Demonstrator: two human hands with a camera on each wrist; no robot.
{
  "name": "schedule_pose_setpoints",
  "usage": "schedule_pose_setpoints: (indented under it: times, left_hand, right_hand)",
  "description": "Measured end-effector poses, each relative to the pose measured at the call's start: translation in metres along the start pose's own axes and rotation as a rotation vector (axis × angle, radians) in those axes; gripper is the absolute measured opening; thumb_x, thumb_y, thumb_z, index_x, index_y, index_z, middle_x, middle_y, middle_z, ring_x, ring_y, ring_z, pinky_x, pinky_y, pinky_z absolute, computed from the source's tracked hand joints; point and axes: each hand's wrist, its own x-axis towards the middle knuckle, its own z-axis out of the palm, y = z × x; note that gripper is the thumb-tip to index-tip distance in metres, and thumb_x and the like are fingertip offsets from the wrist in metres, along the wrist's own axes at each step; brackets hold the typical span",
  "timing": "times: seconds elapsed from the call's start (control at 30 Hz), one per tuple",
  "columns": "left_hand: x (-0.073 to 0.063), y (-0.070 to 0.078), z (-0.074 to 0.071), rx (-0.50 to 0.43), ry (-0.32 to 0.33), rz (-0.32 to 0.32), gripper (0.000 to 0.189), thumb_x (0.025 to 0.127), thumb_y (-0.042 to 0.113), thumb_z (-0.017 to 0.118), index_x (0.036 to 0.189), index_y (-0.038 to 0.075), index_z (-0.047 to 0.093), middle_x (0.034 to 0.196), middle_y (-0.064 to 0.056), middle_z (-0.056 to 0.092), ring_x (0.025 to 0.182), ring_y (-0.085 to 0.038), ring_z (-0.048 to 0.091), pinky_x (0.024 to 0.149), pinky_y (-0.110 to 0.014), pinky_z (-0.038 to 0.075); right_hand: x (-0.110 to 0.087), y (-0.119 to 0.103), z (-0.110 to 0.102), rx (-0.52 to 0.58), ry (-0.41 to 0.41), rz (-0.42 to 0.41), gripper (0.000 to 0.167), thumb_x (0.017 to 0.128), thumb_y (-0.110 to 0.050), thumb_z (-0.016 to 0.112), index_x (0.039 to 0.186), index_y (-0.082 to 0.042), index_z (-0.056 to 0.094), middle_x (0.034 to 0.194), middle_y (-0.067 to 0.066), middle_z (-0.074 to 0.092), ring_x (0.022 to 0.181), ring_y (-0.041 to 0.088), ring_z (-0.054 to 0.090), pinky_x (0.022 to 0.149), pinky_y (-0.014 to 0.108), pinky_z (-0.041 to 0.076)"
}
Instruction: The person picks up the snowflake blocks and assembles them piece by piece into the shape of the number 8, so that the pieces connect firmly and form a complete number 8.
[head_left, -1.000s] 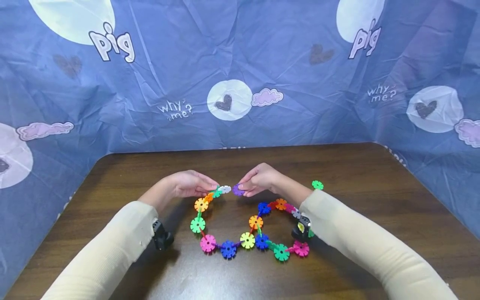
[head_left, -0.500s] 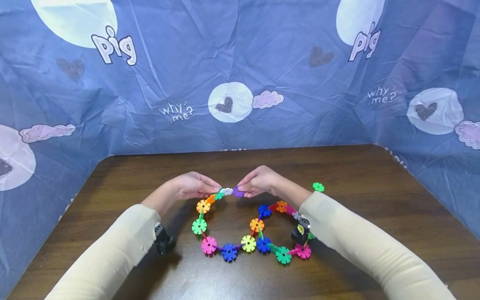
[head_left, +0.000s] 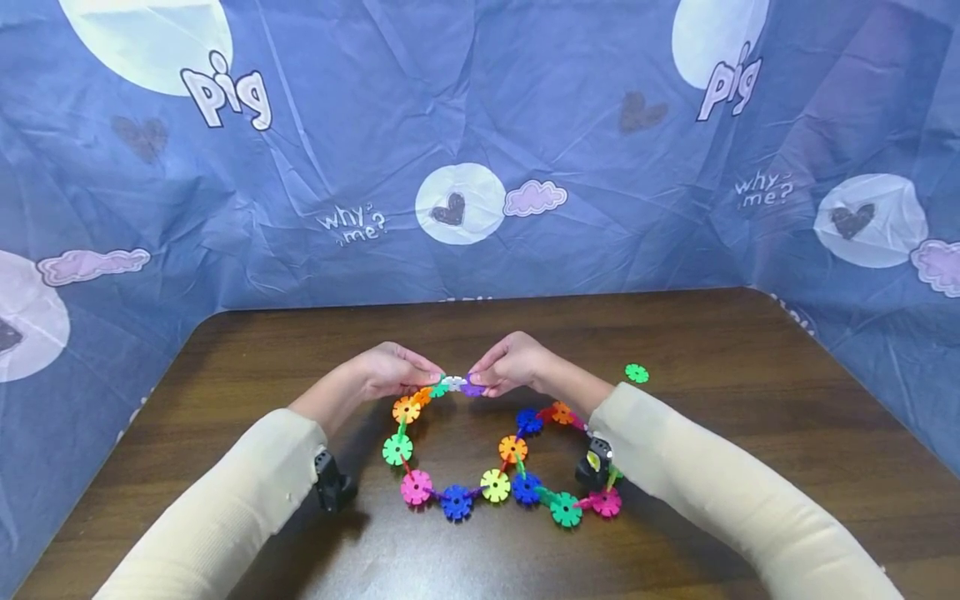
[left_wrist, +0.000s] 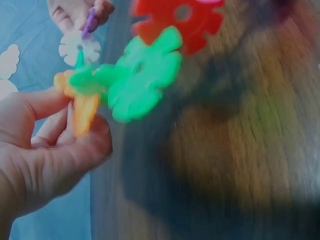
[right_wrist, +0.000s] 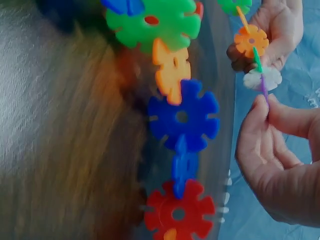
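A chain of colourful notched interlocking discs curves across the table, with a yellow disc [head_left: 495,485] at its lower middle. My left hand [head_left: 390,369] pinches the chain close to its far end, at an orange disc [left_wrist: 86,114] and a green disc [head_left: 438,389]. Past those fingertips a white disc [head_left: 453,383] sticks out. Between thumb and fingers, my right hand [head_left: 516,364] pinches a purple disc [right_wrist: 265,95]. The purple disc meets the white one edge-on, at an angle; how deep its slot sits is hidden. Both hands are raised above the wood.
A loose green disc [head_left: 637,373] lies at the right, beyond the right forearm. A second loop of the chain, with a pink disc [head_left: 606,502], runs partly under the right wrist camera [head_left: 595,465]. Blue printed cloth [head_left: 480,275] stands behind the brown table [head_left: 262,350].
The right hand has moved left with the purple disc, closing the gap to the white disc. My left hand has shifted slightly right with the chain's end.
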Motion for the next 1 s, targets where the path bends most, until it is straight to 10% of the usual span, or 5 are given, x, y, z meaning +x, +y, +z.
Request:
schedule_pose_setpoints:
  times: [0.7, 1.0]
  left_hand:
    - [-0.023, -0.01, 0.005, -0.026, 0.053, -0.1, 0.025, 0.09, 0.007, 0.063, 0.112, -0.006, 0.065, 0.064, 0.008, 0.067, 0.06, -0.003, 0.062, 0.063, -0.017, 0.052]
    - [-0.027, -0.015, 0.004, 0.163, -0.004, -0.046, 0.03, 0.09, 0.011, 0.063, 0.113, -0.008, 0.065, 0.075, 0.004, 0.071, 0.07, -0.005, 0.064, 0.076, -0.026, 0.057]
  right_hand:
    - [0.008, 0.001, 0.002, 0.042, -0.027, 0.01, 0.026, 0.082, 0.004, 0.07, 0.107, 0.011, 0.068, 0.095, 0.02, 0.074, 0.065, 0.013, 0.069, 0.085, 0.04, 0.056]
    - [0.004, 0.005, 0.011, 0.045, -0.125, 0.031, 0.028, 0.085, 0.006, 0.066, 0.113, 0.011, 0.065, 0.103, 0.022, 0.072, 0.071, 0.014, 0.069, 0.088, 0.039, 0.055]
